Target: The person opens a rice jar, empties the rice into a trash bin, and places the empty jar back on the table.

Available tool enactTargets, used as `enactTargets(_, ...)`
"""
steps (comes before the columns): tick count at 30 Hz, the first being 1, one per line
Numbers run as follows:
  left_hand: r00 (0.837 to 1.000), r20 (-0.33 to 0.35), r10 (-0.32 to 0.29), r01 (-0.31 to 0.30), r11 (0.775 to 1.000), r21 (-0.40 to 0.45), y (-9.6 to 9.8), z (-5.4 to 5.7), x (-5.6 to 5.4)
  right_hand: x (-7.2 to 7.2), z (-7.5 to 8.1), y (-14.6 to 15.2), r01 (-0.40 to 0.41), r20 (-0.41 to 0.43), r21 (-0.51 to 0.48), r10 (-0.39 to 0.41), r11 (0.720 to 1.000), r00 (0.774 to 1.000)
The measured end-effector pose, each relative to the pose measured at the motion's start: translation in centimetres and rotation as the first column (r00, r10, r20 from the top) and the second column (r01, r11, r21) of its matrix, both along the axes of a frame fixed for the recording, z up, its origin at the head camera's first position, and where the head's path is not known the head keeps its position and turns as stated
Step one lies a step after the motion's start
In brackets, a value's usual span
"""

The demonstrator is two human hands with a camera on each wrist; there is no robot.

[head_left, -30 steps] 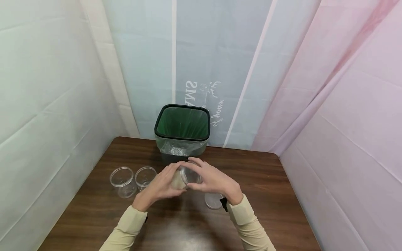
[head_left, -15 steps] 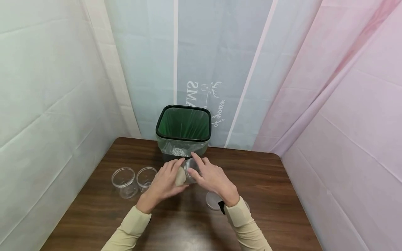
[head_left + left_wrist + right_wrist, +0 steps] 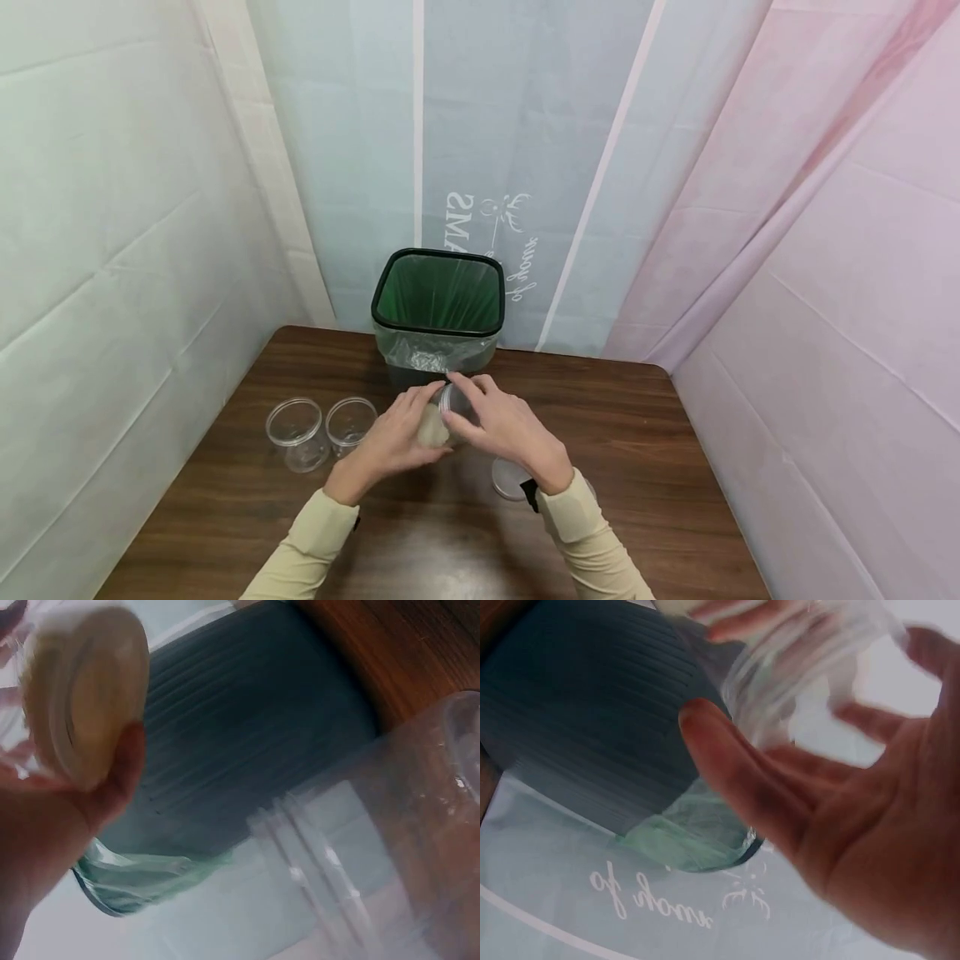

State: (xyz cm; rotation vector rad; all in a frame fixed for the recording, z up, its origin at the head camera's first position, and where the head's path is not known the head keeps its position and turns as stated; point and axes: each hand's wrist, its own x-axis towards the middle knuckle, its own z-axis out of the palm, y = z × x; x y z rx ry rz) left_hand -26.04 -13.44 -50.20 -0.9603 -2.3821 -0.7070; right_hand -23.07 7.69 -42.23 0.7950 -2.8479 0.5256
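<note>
A clear plastic jar (image 3: 432,427) with pale beige matter toward its left end lies tilted between both hands, above the table. My left hand (image 3: 392,435) grips the beige end; the round base shows in the left wrist view. Around the ridged, clear end curl the thumb and fingers of my right hand (image 3: 512,427), which hide part of it. In the right wrist view this clear end (image 3: 802,664) sits between thumb and fingers. A flat clear lid (image 3: 508,480) lies on the table by the right wrist, partly covered by it.
Two clear jars, a left one (image 3: 304,452) and a right one (image 3: 349,427), stand upright left of my hands. Behind the hands is a bin (image 3: 437,354) with a black rim and plastic liner. The wooden table (image 3: 637,467) ends at hanging cloth walls.
The right hand has turned around the ridged end, its thumb now lying across the jar. That end, which faced the head camera more a second ago, now points to the right.
</note>
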Motion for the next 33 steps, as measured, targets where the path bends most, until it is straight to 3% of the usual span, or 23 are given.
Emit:
enactTargets(5,0.983,0.151,-0.102,0.097,0.995,0.039,-0.7,-0.7,-0.2,0.1,0.1,0.6,-0.191,-0.018,0.009,0.191,0.981,0.981)
enactTargets(8,0.977,0.178,-0.119,0.113,0.993,0.046,-0.8,-0.9,-0.1,0.0,0.1,0.7,-0.22,0.033,-0.006,0.22,0.975,0.975)
enactTargets(11,0.988,0.122,-0.095,0.091,0.995,0.037,-0.7,-1.1,-0.1,0.0,0.2,0.7,-0.134,0.075,-0.015,0.134,0.991,0.988)
enactTargets(14,0.999,0.012,-0.03,0.03,0.999,0.016,-0.4,-1.1,-0.1,-0.1,0.2,0.5,0.005,0.085,-0.02,-0.004,1.0,0.996)
enactTargets(18,0.989,-0.132,0.07,-0.072,0.997,-0.01,-0.1,-1.1,-0.1,-0.4,-0.3,0.2,0.104,0.106,-0.025,-0.101,0.994,0.989)
enactTargets(21,0.978,-0.18,0.107,-0.111,0.994,-0.015,0.0,-1.0,0.0,-0.5,-0.9,-0.1,0.116,0.106,-0.039,-0.111,0.993,0.988)
enactTargets(29,0.974,-0.202,0.104,-0.108,0.994,-0.006,0.0,-0.8,0.1,-0.3,-1.3,-0.7,0.148,0.056,-0.101,-0.143,0.984,0.988)
enactTargets(33,0.988,-0.142,0.059,-0.057,0.998,0.016,-0.2,-1.0,-0.2,0.0,-1.0,-0.7,0.119,0.031,-0.107,-0.116,0.987,0.993)
